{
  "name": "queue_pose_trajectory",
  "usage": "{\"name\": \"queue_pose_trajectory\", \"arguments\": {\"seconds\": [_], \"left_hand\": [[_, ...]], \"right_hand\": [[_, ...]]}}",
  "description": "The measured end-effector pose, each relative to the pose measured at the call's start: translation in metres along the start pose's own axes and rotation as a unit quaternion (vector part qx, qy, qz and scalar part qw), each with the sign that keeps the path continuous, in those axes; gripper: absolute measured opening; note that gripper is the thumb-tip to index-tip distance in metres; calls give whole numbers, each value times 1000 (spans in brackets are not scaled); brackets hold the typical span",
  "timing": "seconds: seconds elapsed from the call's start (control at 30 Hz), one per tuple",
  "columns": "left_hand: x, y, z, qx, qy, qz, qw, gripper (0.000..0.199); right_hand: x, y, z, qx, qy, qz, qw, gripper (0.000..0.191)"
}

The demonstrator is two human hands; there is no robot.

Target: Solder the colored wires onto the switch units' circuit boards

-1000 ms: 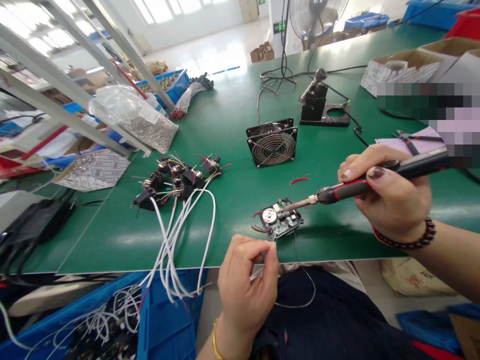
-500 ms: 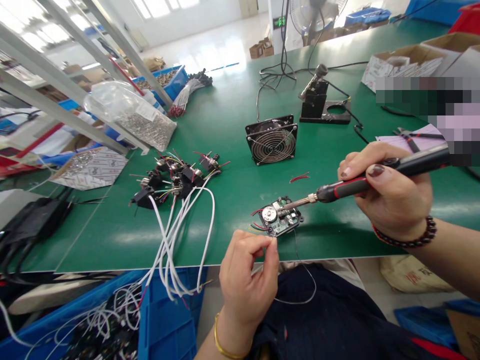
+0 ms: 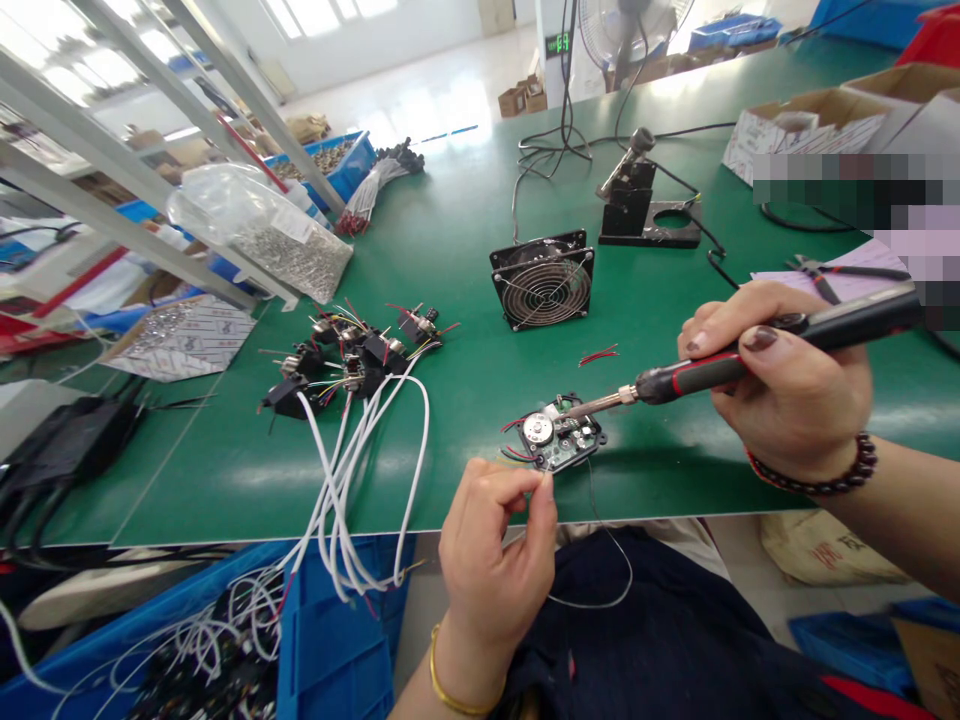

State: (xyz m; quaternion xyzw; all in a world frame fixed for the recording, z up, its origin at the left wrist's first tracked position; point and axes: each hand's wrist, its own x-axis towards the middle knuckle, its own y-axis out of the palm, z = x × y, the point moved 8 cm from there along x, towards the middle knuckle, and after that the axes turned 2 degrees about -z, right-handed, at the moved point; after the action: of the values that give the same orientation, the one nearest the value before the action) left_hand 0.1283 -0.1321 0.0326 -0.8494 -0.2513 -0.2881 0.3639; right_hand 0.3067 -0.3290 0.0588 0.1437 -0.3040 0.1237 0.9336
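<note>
My right hand (image 3: 787,385) grips a soldering iron (image 3: 694,378) with a black and red handle. Its metal tip rests on or just over a small black-cased circuit board (image 3: 566,435) lying near the bench's front edge. The board carries a round silver part (image 3: 538,429), and short red and dark wires stick out at its left. At the board's lower edge my left hand (image 3: 499,540) is closed, thumb and forefinger pinching a thin solder wire. A loop of that solder wire (image 3: 628,580) hangs over my dark clothing. Where exactly the wire's end touches cannot be made out.
Behind the board stand a small square fan (image 3: 544,285) and an iron stand (image 3: 649,205). Red wire bits (image 3: 598,355) lie between. To the left are several wired black parts (image 3: 360,355) with white cables. Pliers (image 3: 821,280) lie on paper at right; a blue bin (image 3: 337,640) is below.
My right hand and the iron's handle have shifted slightly to the right, with the tip still at the board. My left hand is almost unmoved.
</note>
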Motion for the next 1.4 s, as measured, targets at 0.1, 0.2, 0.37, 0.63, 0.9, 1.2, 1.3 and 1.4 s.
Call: {"name": "queue_pose_trajectory", "arguments": {"seconds": [0.1,0.2,0.37,0.63,0.9,1.2,1.3,1.4], "left_hand": [[1,-3,-6,-4,10,7,1000,22],[2,-4,-10,-5,12,10,1000,22],[5,1,-7,6,7,7,1000,20],[5,7,-3,-1,0,9,1000,20],[5,9,-2,1,-1,12,1000,20],[5,9,-2,7,-4,6,1000,20],[5,9,-2,5,-1,3,1000,20],[6,10,-1,9,-3,4,1000,20]], "right_hand": [[8,-6,2,1,-9,3,1000,24],[14,-12,3,5,-14,4,1000,24],[11,-12,3,2,-27,-12,1000,20],[4,-7,1,-21,-22,13,999,26],[2,-6,0,-30,-12,14,999,28],[3,-5,2,-20,-7,9,1000,27],[2,-4,3,-26,1,-2,1000,28],[1,-2,4,-26,2,-8,1000,27]]}}
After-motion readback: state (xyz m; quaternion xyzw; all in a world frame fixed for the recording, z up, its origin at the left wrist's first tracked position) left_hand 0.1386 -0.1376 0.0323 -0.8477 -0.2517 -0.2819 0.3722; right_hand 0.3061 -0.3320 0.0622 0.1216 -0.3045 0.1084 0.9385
